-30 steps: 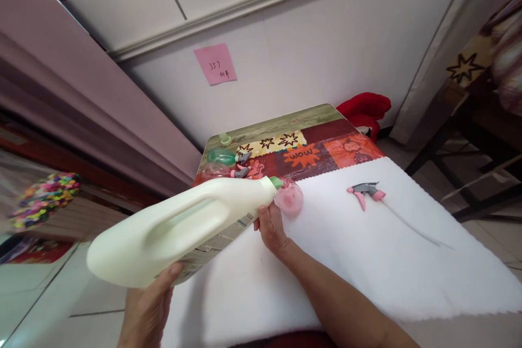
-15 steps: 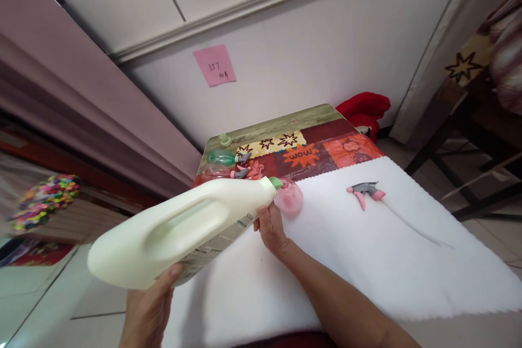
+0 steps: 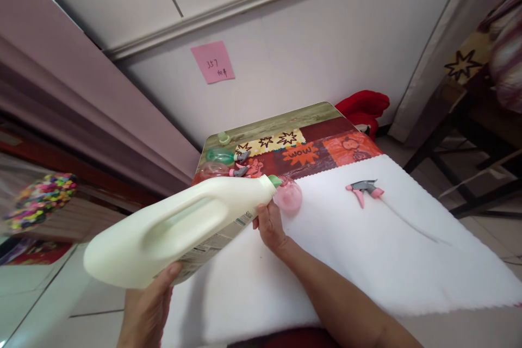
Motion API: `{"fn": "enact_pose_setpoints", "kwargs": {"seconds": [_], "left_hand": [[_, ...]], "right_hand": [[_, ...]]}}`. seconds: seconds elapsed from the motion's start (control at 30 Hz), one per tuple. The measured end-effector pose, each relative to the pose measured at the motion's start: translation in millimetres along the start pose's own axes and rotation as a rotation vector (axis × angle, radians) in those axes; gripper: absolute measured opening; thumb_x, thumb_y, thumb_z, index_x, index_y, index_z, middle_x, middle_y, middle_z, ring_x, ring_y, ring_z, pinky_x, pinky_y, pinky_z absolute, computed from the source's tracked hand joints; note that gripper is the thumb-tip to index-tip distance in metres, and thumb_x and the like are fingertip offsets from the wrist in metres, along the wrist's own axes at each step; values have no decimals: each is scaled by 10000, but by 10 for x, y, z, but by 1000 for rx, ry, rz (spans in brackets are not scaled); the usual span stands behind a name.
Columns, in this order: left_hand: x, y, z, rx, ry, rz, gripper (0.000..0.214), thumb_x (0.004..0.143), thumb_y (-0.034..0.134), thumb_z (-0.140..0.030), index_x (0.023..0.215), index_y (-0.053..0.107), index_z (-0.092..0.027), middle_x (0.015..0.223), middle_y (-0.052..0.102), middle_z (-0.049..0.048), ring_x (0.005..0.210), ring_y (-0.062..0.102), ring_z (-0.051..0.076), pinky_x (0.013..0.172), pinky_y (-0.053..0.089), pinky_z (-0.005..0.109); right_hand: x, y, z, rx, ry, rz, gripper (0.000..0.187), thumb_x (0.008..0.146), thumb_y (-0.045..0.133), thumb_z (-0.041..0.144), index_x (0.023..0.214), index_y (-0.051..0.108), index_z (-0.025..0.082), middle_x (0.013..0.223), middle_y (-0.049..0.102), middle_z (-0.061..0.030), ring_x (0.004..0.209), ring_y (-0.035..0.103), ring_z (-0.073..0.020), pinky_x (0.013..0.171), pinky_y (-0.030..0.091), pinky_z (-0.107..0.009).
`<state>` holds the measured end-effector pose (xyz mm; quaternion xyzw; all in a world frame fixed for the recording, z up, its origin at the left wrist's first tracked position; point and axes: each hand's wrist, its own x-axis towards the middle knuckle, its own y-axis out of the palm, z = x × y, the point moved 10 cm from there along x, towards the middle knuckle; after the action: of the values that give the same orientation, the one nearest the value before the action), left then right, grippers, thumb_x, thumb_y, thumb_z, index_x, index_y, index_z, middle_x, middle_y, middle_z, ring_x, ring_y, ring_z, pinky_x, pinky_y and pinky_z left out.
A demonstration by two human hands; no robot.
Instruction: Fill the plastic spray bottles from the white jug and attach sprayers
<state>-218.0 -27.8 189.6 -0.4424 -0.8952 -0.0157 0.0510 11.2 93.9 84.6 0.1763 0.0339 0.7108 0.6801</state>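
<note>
A large pale-green detergent bottle (image 3: 134,228) lies tilted in the air, its green spout (image 3: 274,180) over the mouth of a pink spray bottle (image 3: 289,197) on the white mat. Under the jug's bottom end, my left hand (image 3: 153,296) is wrapped with the thumb on its side. My right hand (image 3: 269,225) grips the jug near its neck, fingers partly hidden behind it. The pink and grey spray trigger head (image 3: 365,190) with its thin tube rests on the mat to the right.
On the patterned table end (image 3: 304,157) lie a green spray bottle (image 3: 220,156), a clear one with a pink trigger (image 3: 214,169), and a pale green cap (image 3: 224,138). A wall with a pink note (image 3: 213,62) stands behind. A dark stool (image 3: 460,136) is at the right.
The view has shifted very slightly. Both hands keep hold of the jug, and its spout stays over the pink bottle.
</note>
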Motion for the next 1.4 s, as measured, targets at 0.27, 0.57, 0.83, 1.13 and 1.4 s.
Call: {"fn": "enact_pose_setpoints", "kwargs": {"seconds": [0.27, 0.57, 0.83, 1.13, 1.4], "left_hand": [[-67, 52, -37, 12, -24, -27, 764, 571, 917, -303, 1295, 678, -242, 1275, 729, 67, 1297, 597, 377, 1162, 424, 543], [-80, 69, -45, 21, -20, -22, 735, 589, 902, -293, 1287, 674, -242, 1314, 710, 56, 1324, 578, 354, 1176, 413, 505], [-38, 5, -7, 14, -6, -26, 827, 544, 926, -274, 1328, 663, -239, 1239, 743, 75, 1220, 651, 369, 1135, 455, 536], [-10, -49, 22, 37, -17, -27, 818, 494, 935, -273, 1276, 698, -218, 1166, 767, 80, 1197, 661, 382, 1114, 474, 541], [-28, -20, 8, 34, -27, -24, 789, 504, 929, -270, 1258, 702, -216, 1206, 757, 78, 1236, 639, 375, 1124, 463, 529]], "right_hand": [[-6, -20, -1, -10, -15, -6, 533, 955, 400, 704, 900, 567, 201, 450, 520, 45, 408, 524, -147, 470, 415, -256], [-9, -8, -27, -13, -12, 1, 551, 949, 384, 727, 892, 553, 206, 460, 512, 47, 413, 518, -145, 460, 404, -258], [-16, -4, -27, 9, -13, 4, 536, 948, 405, 714, 903, 550, 200, 460, 503, 55, 403, 509, -141, 455, 386, -255], [-14, -7, -34, 5, -14, -7, 549, 946, 392, 724, 899, 544, 199, 461, 510, 52, 410, 512, -139, 459, 390, -254], [-13, -5, -27, 6, -13, -5, 545, 945, 396, 723, 882, 540, 201, 453, 505, 55, 400, 506, -134, 445, 384, -245]]}}
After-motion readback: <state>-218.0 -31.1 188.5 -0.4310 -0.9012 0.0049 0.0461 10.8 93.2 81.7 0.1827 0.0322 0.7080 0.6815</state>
